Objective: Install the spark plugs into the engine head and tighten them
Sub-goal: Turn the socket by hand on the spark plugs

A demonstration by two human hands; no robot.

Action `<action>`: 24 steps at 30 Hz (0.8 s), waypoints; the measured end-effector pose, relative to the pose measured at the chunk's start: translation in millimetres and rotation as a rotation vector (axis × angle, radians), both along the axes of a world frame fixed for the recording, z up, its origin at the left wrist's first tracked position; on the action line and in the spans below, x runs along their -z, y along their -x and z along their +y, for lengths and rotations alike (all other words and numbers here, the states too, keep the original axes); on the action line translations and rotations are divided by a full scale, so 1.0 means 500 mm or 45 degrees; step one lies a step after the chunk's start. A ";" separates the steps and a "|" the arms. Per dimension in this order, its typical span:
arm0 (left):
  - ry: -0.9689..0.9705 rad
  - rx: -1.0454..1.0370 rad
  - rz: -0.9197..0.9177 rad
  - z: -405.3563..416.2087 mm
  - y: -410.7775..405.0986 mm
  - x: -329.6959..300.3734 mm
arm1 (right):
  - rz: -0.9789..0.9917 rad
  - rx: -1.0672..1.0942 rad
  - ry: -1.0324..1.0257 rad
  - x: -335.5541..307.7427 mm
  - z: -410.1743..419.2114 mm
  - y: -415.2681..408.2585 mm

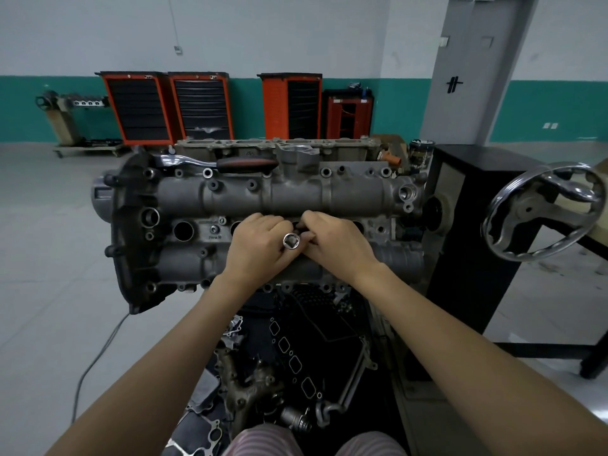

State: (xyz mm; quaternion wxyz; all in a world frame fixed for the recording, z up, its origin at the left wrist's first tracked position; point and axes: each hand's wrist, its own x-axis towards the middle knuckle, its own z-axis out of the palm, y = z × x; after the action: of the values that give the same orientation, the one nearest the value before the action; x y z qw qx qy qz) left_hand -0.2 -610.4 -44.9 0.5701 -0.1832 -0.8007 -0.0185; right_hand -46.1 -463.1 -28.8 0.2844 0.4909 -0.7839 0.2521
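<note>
- Nearest me, bottom centre: loose engine parts (289, 373) heaped under the engine head (230, 205).
- Left hand (260, 248), mid-frame, grips a chrome socket (291, 241), open end up.
- Right hand (332, 241) pinches something small beside it; spark plug not discernible.
- Ratchet (217, 163) rests upper left on the head.

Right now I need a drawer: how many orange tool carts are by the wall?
3: two side by side at left, one right of them.
</note>
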 end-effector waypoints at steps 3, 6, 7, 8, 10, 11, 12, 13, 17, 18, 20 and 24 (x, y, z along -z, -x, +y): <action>-0.089 0.063 -0.084 0.007 -0.010 0.002 | 0.025 0.015 -0.050 0.001 -0.002 -0.001; -0.152 0.119 -0.172 0.015 -0.020 -0.006 | 0.103 0.003 -0.119 -0.002 0.001 -0.006; -0.146 0.123 -0.187 0.016 -0.021 -0.008 | 0.126 -0.012 -0.132 -0.003 0.002 -0.009; -0.138 0.120 -0.193 0.016 -0.022 -0.008 | 0.131 -0.022 -0.132 -0.005 0.002 -0.012; -0.120 0.082 -0.189 0.014 -0.019 -0.005 | 0.110 -0.022 -0.106 -0.007 0.002 -0.013; -0.114 0.057 -0.182 0.012 -0.017 -0.004 | 0.099 -0.016 -0.079 -0.008 0.002 -0.012; -0.112 0.038 -0.174 0.011 -0.015 -0.002 | 0.083 -0.005 -0.054 -0.006 0.002 -0.009; -0.107 0.024 -0.168 0.009 -0.014 0.000 | 0.066 0.010 -0.032 -0.006 0.001 -0.008; -0.062 0.008 -0.183 0.009 -0.015 0.003 | 0.010 0.033 -0.032 -0.002 -0.002 -0.004; -0.072 0.014 -0.204 0.010 -0.017 0.003 | 0.016 0.033 -0.050 -0.002 -0.002 -0.006; -0.111 0.032 -0.255 0.012 -0.021 0.000 | 0.058 0.038 -0.097 -0.002 -0.001 -0.007; -0.154 0.026 -0.268 0.014 -0.020 0.000 | 0.093 -0.001 -0.108 -0.004 0.000 -0.007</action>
State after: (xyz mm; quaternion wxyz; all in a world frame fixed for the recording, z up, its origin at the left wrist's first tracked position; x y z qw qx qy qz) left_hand 9.9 -603.4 -44.7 0.4925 -0.1536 -0.8517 -0.0916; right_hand -42.5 -462.8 -26.7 0.2915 0.5119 -0.7827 0.2006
